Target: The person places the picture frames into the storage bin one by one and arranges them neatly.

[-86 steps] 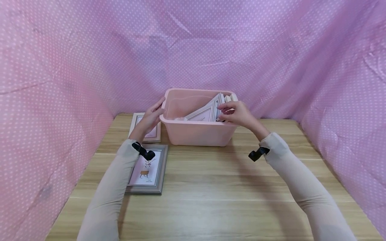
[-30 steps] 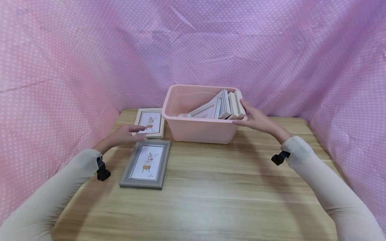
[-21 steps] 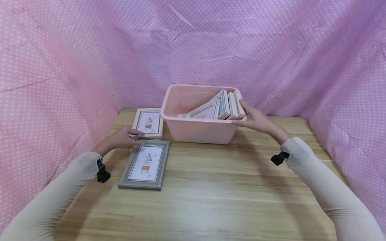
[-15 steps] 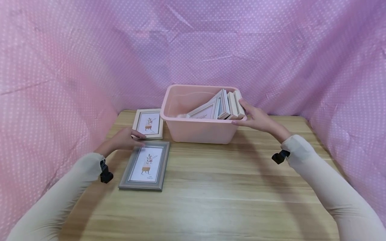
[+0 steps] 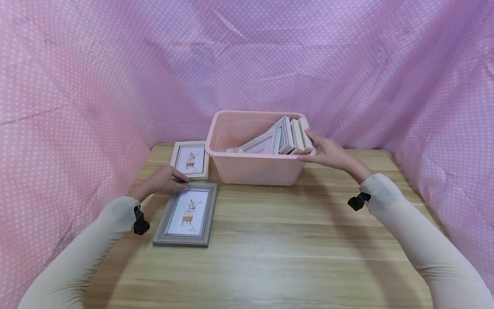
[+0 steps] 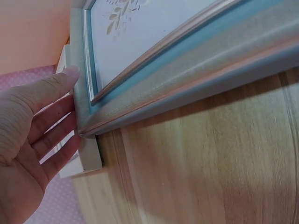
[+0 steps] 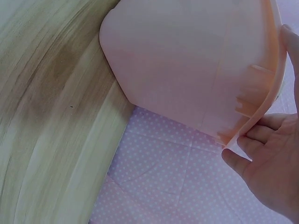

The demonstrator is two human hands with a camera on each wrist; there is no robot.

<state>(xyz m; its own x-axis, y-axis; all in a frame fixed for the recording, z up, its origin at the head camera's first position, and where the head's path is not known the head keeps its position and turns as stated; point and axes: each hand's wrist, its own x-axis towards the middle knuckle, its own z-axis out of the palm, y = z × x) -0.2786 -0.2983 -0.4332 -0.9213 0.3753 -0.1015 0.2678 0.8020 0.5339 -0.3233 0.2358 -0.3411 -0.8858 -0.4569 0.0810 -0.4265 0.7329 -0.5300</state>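
Note:
A grey picture frame (image 5: 188,213) lies face up at the left of the table, with a potted-plant print inside. My left hand (image 5: 164,180) is at its far edge. In the left wrist view the thumb (image 6: 58,84) presses the top face while the fingers (image 6: 53,133) sit against the side. Just beyond lies a cream picture frame (image 5: 191,159), beside the pink plastic bin (image 5: 256,170). At the bin's right end, my right hand (image 5: 329,152) holds the rim; in the right wrist view the fingers (image 7: 257,140) meet the rim's edge.
Several picture frames stand inside the bin: two cream ones (image 5: 302,136) upright at the right, and pale grey ones (image 5: 264,143) leaning beside them. Pink dotted cloth (image 5: 254,64) hangs behind the wooden table (image 5: 278,240) and along both sides.
My left hand has gone from the bin's left rim down to the grey frame's far edge. My right hand has left the frames inside the bin for its right rim and stayed there.

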